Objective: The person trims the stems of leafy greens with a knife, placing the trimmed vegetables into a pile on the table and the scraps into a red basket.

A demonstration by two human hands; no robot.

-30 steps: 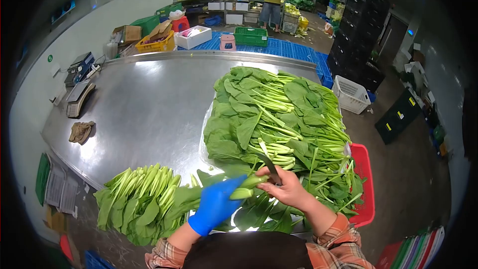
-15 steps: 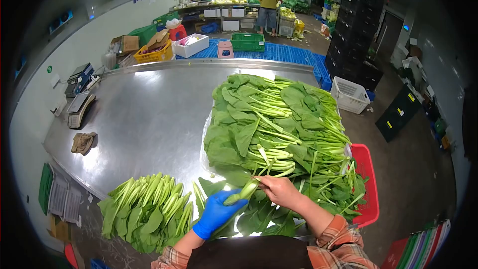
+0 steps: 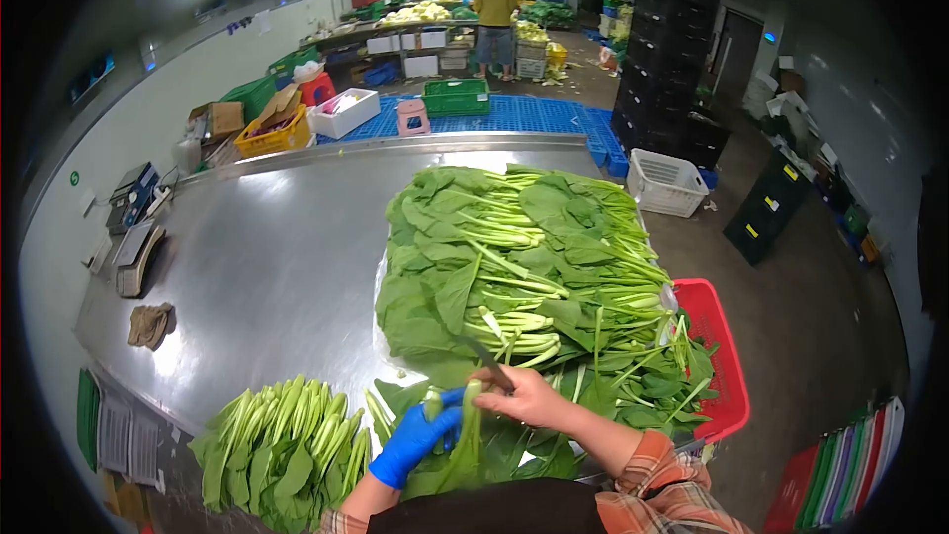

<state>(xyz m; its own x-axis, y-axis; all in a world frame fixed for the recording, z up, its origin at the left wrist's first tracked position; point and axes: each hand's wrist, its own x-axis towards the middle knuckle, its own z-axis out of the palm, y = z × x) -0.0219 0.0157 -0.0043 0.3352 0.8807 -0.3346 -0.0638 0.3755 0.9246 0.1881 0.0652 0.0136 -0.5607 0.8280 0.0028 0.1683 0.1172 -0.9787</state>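
Note:
My left hand (image 3: 420, 437), in a blue glove, is closed around leafy green stalks (image 3: 467, 440) at the table's front edge. Their pale cut ends point up and their leaves hang toward my apron. Bare, my right hand (image 3: 524, 398) grips a small knife (image 3: 486, 354), its dark blade slanting up and left. The right thumb and fingers are close to the top of one stalk; whether they touch it is hard to tell. Beyond both hands lies a big pile of leafy greens (image 3: 524, 247). A smaller bunch of greens (image 3: 287, 445) rests to the left, stems pointing away from me.
A red basket (image 3: 727, 366) stands at the right, with leaves hanging over it. On the steel table (image 3: 287, 237) are a scale (image 3: 136, 259) and a brown cloth (image 3: 149, 325). A white crate (image 3: 667, 183) and stacked black crates (image 3: 664, 64) stand beyond; a person (image 3: 495, 15) works far back.
The stalk in my left hand has turned more upright and come lower. My right hand has shifted slightly down and left, and the knife blade now shows clearly. The camera view has tilted up.

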